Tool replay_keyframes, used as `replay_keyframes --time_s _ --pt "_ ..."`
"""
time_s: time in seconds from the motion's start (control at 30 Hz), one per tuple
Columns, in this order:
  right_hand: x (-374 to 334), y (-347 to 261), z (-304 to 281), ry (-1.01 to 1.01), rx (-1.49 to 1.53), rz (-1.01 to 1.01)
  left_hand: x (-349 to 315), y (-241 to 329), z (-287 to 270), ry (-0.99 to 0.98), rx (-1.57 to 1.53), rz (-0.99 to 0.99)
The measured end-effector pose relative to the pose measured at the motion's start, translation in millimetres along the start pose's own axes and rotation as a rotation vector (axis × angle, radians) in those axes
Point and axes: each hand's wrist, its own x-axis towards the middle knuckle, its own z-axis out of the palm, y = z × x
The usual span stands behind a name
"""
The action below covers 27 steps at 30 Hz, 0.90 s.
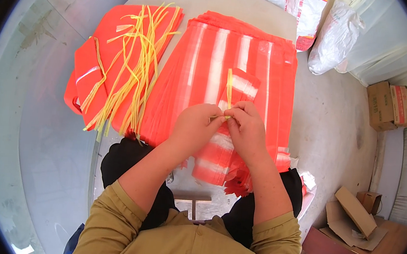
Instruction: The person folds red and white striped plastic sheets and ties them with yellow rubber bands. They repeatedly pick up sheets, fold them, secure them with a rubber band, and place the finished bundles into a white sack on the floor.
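Note:
My left hand (195, 124) and my right hand (247, 131) meet over a folded bundle of red-and-white striped plastic bags (213, 169). Both hands pinch a thin yellow tie strip (229, 86) at the bundle's middle, where fingertips nearly touch. One length of the strip points away from me; the part between the fingers is mostly hidden. Beneath lies a wide stack of flat striped bags (277, 80), and the bundle's ragged near end hangs over the stack's front edge.
At the left, loose yellow strips (144, 55) lie across solid red folded bags (112, 30). White sacks (337, 37) stand beyond the table at the far right. Cardboard boxes (387, 105) sit on the right, with an opened carton (352, 215) nearer. My knees are under the near edge.

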Motion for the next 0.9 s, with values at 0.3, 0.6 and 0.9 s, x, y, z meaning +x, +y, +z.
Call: replay_keyframes --time_s 0.3,0.6,0.9 --pt "3 -8 -9 -0.163 0.567 0.538 2 -3 2 0.038 -0.040 -0.027" --pt "-1 3 -9 -0.195 0.204 0.182 7 -9 6 0.021 -0.167 -0.118" --pt "-4 6 -16 -0.170 0.102 0.091 14 -15 1 0.088 0.121 0.021"
